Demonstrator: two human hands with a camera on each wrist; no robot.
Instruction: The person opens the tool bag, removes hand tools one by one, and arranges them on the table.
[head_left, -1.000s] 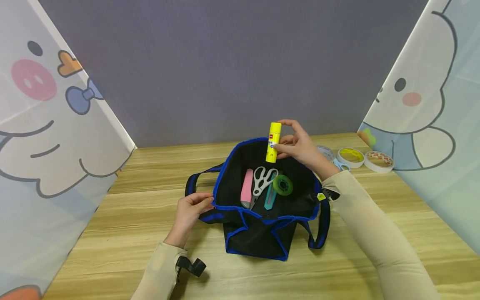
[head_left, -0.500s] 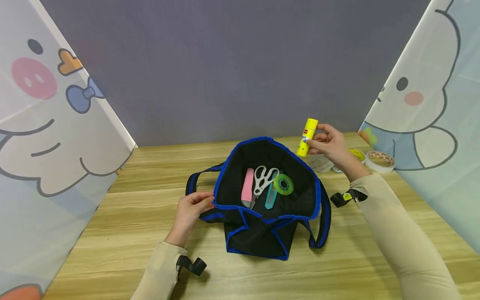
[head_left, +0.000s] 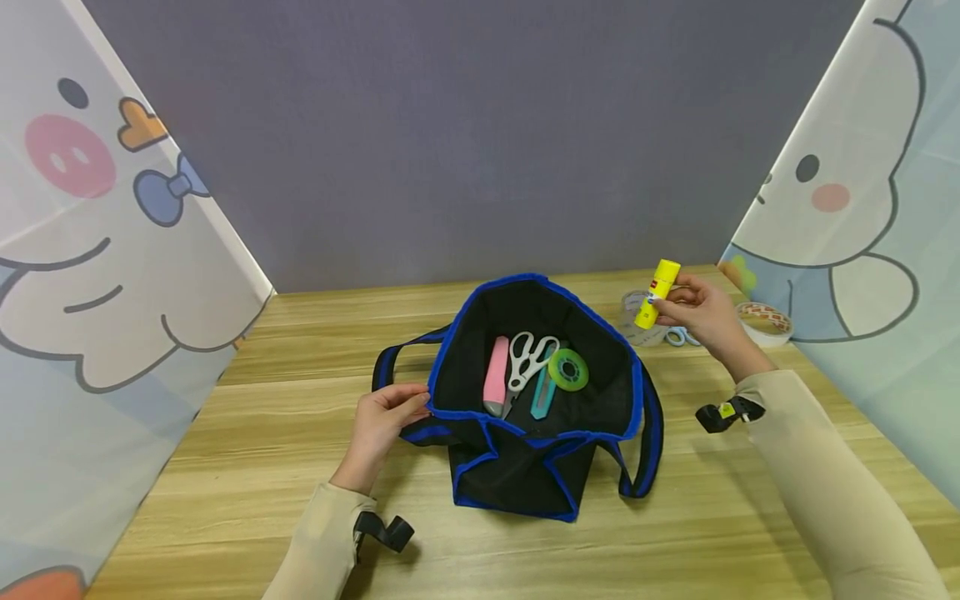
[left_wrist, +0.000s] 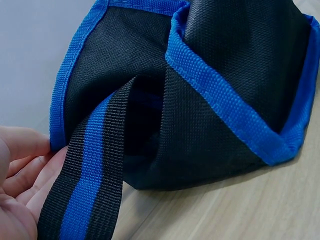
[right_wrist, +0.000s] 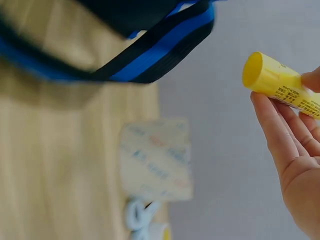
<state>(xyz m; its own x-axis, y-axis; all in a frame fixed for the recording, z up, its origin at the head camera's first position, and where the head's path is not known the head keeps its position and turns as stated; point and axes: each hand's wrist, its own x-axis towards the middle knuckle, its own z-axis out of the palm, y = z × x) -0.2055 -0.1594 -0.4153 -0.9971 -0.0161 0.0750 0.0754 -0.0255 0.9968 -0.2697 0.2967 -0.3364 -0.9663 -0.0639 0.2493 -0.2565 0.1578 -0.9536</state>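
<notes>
My right hand (head_left: 701, 315) holds a yellow glue stick (head_left: 657, 294) between thumb and fingers, tilted, right of the bag and above the tape rolls. In the right wrist view the glue stick (right_wrist: 280, 82) shows its round yellow end. With thumb and fingers my left hand (head_left: 386, 427) pinches the blue-edged rim of a black tote bag (head_left: 517, 487) at its left corner; the left wrist view shows this hand (left_wrist: 25, 170) behind a strap (left_wrist: 90, 170). Inside the bag lie a pink utility knife (head_left: 496, 372), white-handled scissors (head_left: 525, 362), a teal utility knife (head_left: 542, 396) and a green tape roll (head_left: 568, 370).
Right of the bag, a wide clear tape roll (head_left: 633, 323), light-blue scissors (head_left: 676, 336) and a white tape roll (head_left: 765, 325) sit on the wooden table (head_left: 300, 367). A grey partition (head_left: 480, 150) stands at the back. The bag's right strap (head_left: 649, 442) loops outward.
My right hand has carried the glue stick from over the bag's opening rightward to above the tape rolls, tilting it. My left hand stays at the bag's rim.
</notes>
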